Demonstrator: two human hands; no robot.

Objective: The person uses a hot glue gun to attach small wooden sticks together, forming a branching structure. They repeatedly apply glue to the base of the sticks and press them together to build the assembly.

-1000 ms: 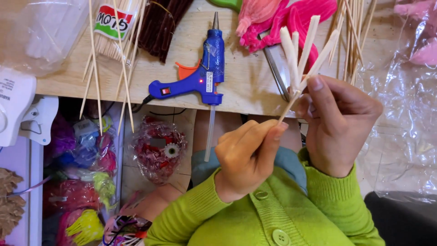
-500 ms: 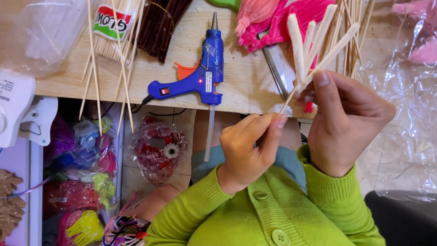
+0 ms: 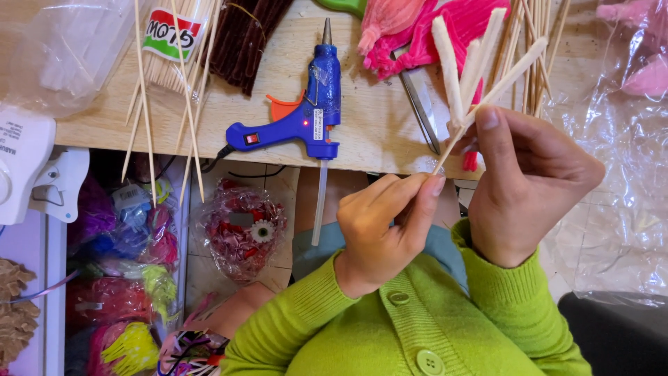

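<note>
My right hand (image 3: 532, 181) grips a small bundle of cream fuzzy sticks (image 3: 473, 66) that fan upward over the table edge, with a thin wooden skewer end poking down from the bundle. My left hand (image 3: 386, 226) pinches the lower tip of that skewer between thumb and forefinger, just left of the right hand. Both arms wear lime green knitted sleeves. A blue hot glue gun (image 3: 306, 115) lies on the wooden table (image 3: 369, 132) to the left of the hands, its nozzle pointing away and a glue stick hanging off the edge.
Loose wooden skewers (image 3: 146, 104) overhang the table's left edge beside dark brown pipe cleaners (image 3: 243, 35). Pink fuzzy material (image 3: 431, 31) and scissors (image 3: 421, 104) lie behind the bundle. More skewers (image 3: 536, 49) and clear plastic bags (image 3: 619, 160) are at right. Bags of colourful craft items (image 3: 139, 237) sit below.
The bundle has tilted and spread slightly, and my right hand has shifted a little right. My left hand has risen so its fingertips close on the skewer's lower tip.
</note>
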